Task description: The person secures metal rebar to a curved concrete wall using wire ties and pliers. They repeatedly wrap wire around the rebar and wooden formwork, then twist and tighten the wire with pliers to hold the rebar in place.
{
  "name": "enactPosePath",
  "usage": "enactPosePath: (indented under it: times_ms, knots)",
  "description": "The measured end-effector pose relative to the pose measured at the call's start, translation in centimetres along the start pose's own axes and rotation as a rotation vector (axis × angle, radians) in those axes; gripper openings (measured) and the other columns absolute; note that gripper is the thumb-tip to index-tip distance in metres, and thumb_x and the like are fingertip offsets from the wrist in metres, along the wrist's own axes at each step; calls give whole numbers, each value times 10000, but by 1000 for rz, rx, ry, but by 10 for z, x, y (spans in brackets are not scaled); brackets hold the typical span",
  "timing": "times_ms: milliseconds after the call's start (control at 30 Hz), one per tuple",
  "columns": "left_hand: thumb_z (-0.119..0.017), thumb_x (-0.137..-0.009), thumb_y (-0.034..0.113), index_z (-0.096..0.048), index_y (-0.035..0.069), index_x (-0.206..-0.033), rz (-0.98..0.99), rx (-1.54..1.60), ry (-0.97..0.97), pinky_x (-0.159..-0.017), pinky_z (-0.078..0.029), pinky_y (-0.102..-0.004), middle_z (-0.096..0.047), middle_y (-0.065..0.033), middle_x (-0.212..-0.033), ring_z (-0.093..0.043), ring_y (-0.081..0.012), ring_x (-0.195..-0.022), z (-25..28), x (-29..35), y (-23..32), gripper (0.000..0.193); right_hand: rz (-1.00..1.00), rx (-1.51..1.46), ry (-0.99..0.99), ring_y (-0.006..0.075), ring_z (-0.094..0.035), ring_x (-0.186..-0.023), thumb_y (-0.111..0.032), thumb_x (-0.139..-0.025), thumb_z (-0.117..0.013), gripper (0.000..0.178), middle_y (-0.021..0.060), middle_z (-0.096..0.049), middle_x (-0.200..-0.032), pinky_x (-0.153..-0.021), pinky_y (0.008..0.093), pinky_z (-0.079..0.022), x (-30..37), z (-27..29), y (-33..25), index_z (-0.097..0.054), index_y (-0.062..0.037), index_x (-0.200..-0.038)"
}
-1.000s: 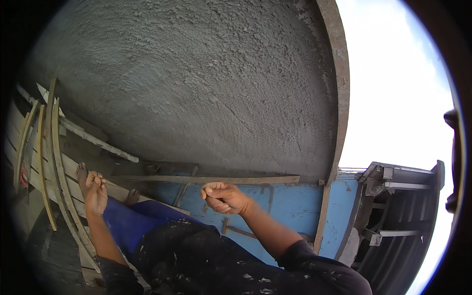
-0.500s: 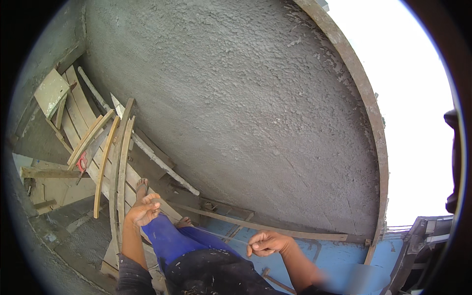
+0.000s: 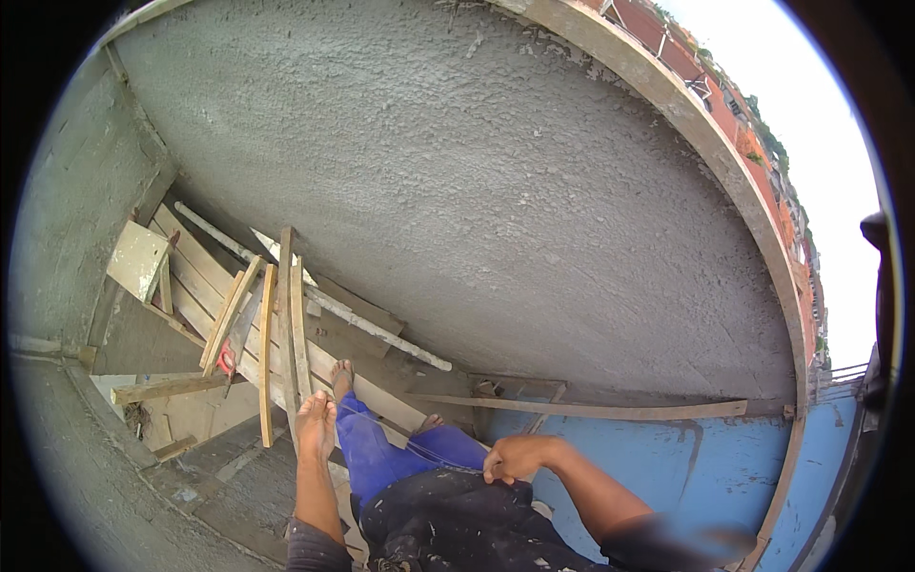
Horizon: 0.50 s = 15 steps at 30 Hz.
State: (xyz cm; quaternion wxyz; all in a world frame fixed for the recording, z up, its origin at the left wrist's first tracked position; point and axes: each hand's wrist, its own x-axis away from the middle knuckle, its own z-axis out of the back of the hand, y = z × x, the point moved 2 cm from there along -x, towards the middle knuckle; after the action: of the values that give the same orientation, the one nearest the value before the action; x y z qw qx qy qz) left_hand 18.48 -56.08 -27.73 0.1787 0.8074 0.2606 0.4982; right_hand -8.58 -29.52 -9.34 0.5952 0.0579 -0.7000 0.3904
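A thin pale string runs between my hands, slack and doubled in places, across my blue trousers. My left hand is raised, its fingers curled in a pinch on one end, beside the ends of the wooden strips. My right hand is closed on the string at the other side, in front of my dark shirt. What lies inside the right fingers is partly hidden. My bare feet stand on the plank platform.
A rough grey plastered wall rises ahead, edged by a wooden batten. A red-handled saw lies among loose strips on the planks. At left is a pale board; a whitish pole lies along the wall. Blue surface lower right.
My view has tilted and swung, bringing rooftops into sight beyond the wall. My left hand has turned more upright, and the string between my hands hangs looser.
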Motion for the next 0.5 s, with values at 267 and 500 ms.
enactPosePath:
  times_ms: [267, 500]
  knots:
    - [-685, -1031, 196, -626, 27, -1081, 187, 340, -347, -763, -591, -190, -632, -41, -952, -622, -97, -780, -42, -8, 19, 186, 651, -1157, -40, 49, -362, -485, -288, -1056, -659, 369, -31, -460, -598, -437, 231, -257, 47, -2, 59, -713, 61, -1165]
    - [-700, -1019, 161, -627, 67, -1121, 141, -25, -392, -827, -630, -255, -705, -61, -1047, -712, -174, -967, -126, 28, 10, 157, 608, -1018, 451, 118, -587, -755, -322, -1053, -656, 329, 14, -654, -762, -758, 295, -483, 77, -53, 118, -748, -19, -1140]
